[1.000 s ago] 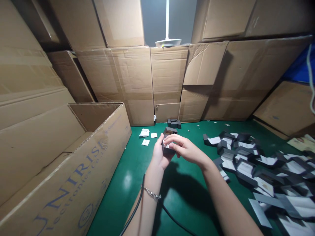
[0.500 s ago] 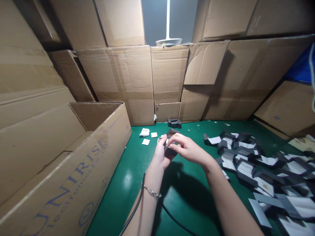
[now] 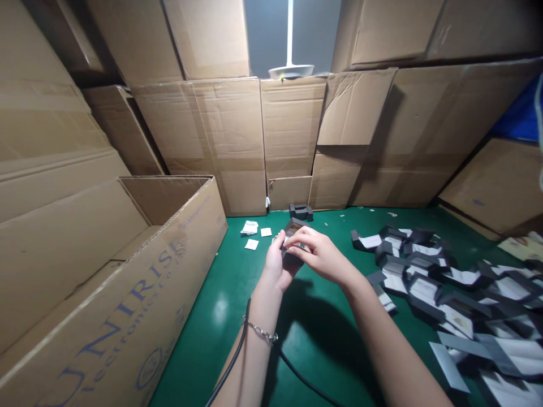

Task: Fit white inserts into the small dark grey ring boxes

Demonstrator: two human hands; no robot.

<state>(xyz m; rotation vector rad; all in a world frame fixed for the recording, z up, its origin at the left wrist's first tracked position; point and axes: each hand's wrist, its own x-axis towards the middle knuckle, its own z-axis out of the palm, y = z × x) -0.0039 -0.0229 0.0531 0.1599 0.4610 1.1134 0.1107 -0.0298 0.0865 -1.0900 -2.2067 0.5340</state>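
Observation:
A small dark grey box (image 3: 291,227) with a pale lining is held up over the green table (image 3: 237,316), its lid open. My left hand (image 3: 275,267) grips it from below and the left, fingers closed round it. My right hand (image 3: 319,253) covers its right side, fingers curled over the top edge. A bracelet sits on my left wrist, and a black cable runs along that arm.
A large open cardboard carton (image 3: 139,282) printed in blue stands at the left. Cardboard boxes wall in the back and sides. A heap of open grey boxes (image 3: 441,282) spreads over the right. Several closed grey boxes (image 3: 300,212) and white slips (image 3: 251,233) lie at the back.
Both hands have shifted slightly away from me and up with the small box. The lid has tilted a little. The rest of the table is the same.

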